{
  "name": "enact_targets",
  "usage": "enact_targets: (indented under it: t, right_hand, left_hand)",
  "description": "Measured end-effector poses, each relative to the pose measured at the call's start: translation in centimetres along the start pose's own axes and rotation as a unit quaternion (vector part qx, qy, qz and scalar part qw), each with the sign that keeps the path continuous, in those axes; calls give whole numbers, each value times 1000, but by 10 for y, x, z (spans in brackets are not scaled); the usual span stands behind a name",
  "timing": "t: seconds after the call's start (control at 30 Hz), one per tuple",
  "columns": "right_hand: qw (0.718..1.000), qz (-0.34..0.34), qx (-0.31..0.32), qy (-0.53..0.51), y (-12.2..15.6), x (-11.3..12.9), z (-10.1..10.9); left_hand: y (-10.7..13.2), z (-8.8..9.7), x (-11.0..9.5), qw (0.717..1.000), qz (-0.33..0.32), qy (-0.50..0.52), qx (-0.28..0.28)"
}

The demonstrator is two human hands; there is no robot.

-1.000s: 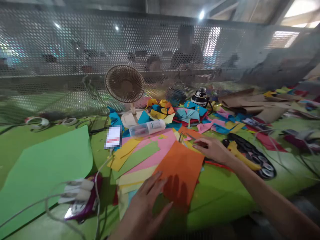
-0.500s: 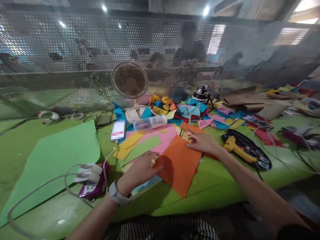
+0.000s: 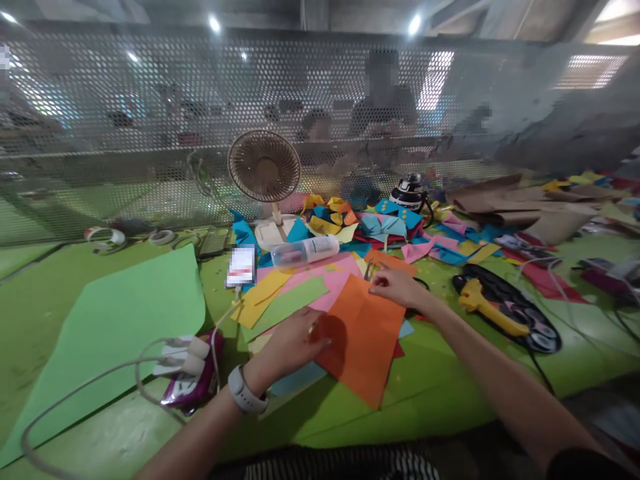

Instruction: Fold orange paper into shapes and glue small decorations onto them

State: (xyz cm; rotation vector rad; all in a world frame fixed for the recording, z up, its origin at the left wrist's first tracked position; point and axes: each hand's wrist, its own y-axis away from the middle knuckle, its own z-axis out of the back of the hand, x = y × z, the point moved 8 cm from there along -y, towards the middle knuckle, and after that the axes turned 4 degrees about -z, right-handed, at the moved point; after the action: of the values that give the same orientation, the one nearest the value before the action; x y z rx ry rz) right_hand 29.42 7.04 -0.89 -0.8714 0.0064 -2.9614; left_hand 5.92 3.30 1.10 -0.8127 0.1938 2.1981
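Observation:
An orange paper sheet (image 3: 367,333) lies over other coloured sheets in front of me. At its left edge is my left hand (image 3: 295,340), thumb and fingers apart, with the thumb over the paper. My right hand (image 3: 397,287) is closed at the sheet's upper right edge, its fingertips pinched on the paper. Just beyond those fingers shows a thin dark metal tool (image 3: 369,269), partly hidden, its kind unclear. Under my left hand lie a light green strip (image 3: 293,303), yellow strips (image 3: 260,293) and a pink sheet (image 3: 345,270).
A fan (image 3: 264,167) and a clear bottle (image 3: 305,252) stand and lie beyond the papers. On the left are a large green sheet (image 3: 130,313), a phone (image 3: 241,267) and plugged chargers (image 3: 183,357). A yellow glue gun (image 3: 487,310) rests on a black tray at right.
The view has shifted slightly, so things sit a little lower and further right. Both hands keep nearly the same places on the orange paper; the right fingers look more curled.

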Motion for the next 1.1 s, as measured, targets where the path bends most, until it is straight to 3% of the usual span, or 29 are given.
enact_targets:
  t: [0.27,0.6,0.73,0.87,1.1]
  right_hand:
    - [984,-41,-37,-172,-1,-14,-2]
    - [930,-107,-41,-349,5,-20,-11]
    - [909,-113,-36,-400,7,-13,-14]
    - [888,-114,-46,-443,10,-6,-15]
    - [834,-129,-171,-509,12,-24,5]
  left_hand:
    - [0,-5,21,990,27,131,-44]
    - [-2,-2,35,962,96,244,-79]
    - [-2,-8,39,948,126,286,-60]
    - [-2,-15,42,891,150,424,-66]
    - [0,12,45,778,149,585,-173]
